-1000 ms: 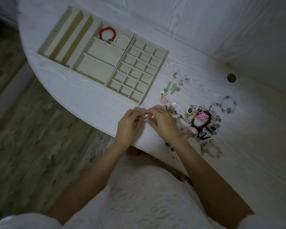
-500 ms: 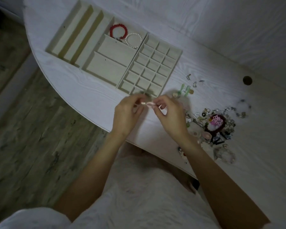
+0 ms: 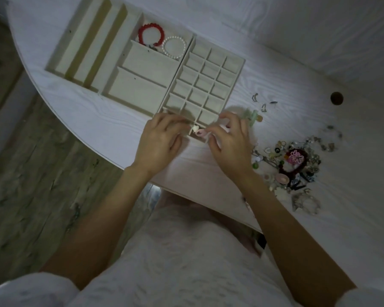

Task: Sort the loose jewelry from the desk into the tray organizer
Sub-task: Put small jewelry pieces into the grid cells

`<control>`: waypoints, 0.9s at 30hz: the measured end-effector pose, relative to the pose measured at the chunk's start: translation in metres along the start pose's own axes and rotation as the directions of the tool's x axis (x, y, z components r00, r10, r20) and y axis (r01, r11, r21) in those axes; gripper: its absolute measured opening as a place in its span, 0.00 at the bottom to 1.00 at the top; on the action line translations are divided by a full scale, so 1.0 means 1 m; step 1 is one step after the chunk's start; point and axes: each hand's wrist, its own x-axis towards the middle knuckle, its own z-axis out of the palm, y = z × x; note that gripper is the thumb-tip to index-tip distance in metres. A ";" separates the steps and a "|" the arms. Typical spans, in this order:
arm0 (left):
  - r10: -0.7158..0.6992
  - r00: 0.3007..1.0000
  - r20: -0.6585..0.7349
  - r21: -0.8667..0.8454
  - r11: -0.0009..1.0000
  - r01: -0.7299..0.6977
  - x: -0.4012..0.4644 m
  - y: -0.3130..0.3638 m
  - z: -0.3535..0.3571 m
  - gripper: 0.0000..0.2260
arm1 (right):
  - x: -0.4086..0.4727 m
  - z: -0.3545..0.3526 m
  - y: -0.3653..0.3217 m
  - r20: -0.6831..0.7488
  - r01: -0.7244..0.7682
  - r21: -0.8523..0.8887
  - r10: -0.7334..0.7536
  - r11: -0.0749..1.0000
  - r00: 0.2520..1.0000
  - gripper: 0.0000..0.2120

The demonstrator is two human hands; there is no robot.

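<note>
Head view: both hands meet over the near corner of the tray organizer (image 3: pixel 235 69); the left hand (image 3: pixel 159 144) and right hand (image 3: pixel 230 144) pinch small pale pink earrings (image 3: pixel 197 130) between fingertips. These look tiny, light, stiff, best nipped by their edges. Loose jewelry (image 3: pixel 295 165) lies on the worktop (image 3: pixel 353 196) right of the right hand

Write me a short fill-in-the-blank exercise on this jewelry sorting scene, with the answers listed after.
1. The red bracelet lies in the tray organizer beside a ____ pearl bracelet.
2. The left hand and right hand meet over the tray's ____ edge, nearest the person.
3. The pile of loose jewelry lies on the desk to the ____ of the tray.

Missing words: white; near; right
</note>
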 end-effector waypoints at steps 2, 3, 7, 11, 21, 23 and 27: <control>-0.002 0.999 0.044 0.041 0.999 0.001 0.001 0.007 0.004 0.14 | 0.002 0.003 -0.002 0.046 0.040 -0.034 -0.039 0.999 0.998 0.08; -0.008 0.998 0.061 0.070 0.998 0.003 0.002 0.009 0.005 0.15 | 0.003 0.004 -0.003 0.054 0.052 -0.058 -0.049 0.997 0.997 0.07; 0.000 0.993 0.117 0.176 0.984 -0.021 0.004 0.009 0.009 0.16 | 0.008 0.007 -0.007 0.085 0.048 -0.100 -0.040 0.994 0.996 0.08; 0.021 0.987 0.161 0.213 0.976 -0.055 0.004 0.009 0.008 0.16 | 0.012 0.009 -0.008 0.111 0.063 -0.132 -0.049 0.989 0.993 0.09; 0.012 0.984 0.176 0.237 0.970 -0.054 0.005 0.011 0.010 0.16 | 0.002 0.008 -0.011 0.115 0.015 -0.172 0.005 0.985 0.993 0.14; -0.002 0.986 0.168 0.238 0.970 -0.038 0.006 0.012 0.009 0.16 | 0.002 0.009 -0.013 0.109 0.017 -0.182 0.002 0.983 0.994 0.13; 0.000 0.987 0.163 0.240 0.970 -0.040 0.004 0.010 0.010 0.16 | -0.002 0.012 -0.019 0.109 0.035 -0.210 -0.012 0.977 0.994 0.13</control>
